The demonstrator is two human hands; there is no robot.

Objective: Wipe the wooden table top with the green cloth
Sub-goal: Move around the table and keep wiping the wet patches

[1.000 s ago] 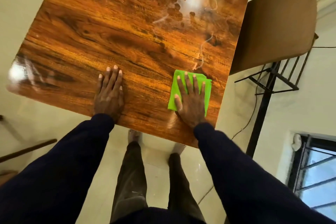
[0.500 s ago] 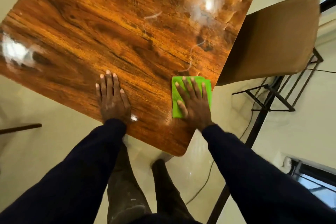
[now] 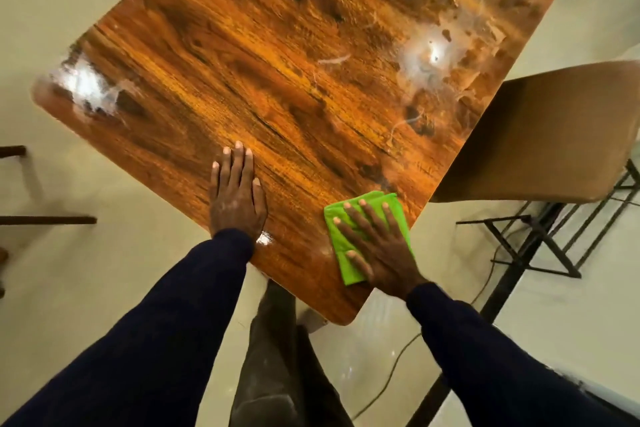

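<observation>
Right hand flat, fingers spread, pressing the green cloth onto the wooden surface near its right corner, left hand flat, released, beside it, cloth partly hidden, far edge cut off.

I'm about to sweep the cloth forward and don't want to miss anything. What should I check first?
1. Right hand flat on the green cloth: ok.
2. Green cloth fully on the wooden table top: ok, near the edge beside the chair.
3. Left hand flat on the wood, bracing: ok.
4. White smears gone: not ok, patches show ahead and at the left corner.
5. Cloth damp enough: cannot tell.
</observation>
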